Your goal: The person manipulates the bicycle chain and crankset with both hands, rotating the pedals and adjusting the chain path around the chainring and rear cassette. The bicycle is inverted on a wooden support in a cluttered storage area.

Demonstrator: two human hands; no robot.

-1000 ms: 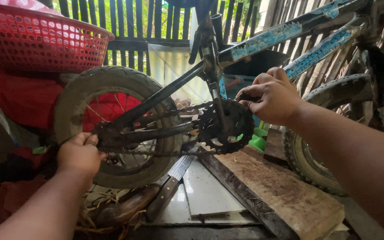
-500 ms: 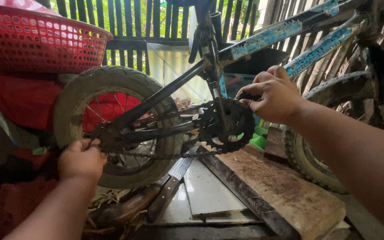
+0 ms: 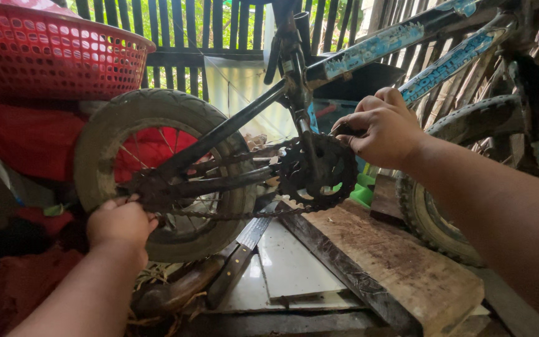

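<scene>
One small bike [image 3: 369, 50] stands with two wheels: the rear wheel [image 3: 157, 118] left of the chainring [image 3: 319, 171], the front wheel [image 3: 463, 131] right of it. One red basket [image 3: 45, 50] sits above the rear wheel. One plank [image 3: 394, 262] lies below the chainring. One rusty chain [image 3: 232, 215] runs leftward. The left hand [image 3: 120, 224] grips the rear hub; the right hand [image 3: 385, 128] pinches the chainring's top.

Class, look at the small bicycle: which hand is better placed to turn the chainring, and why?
Right. The right hand already grips at the rusty chainring; the left hand sits far back by the rear wheel hub.
</scene>
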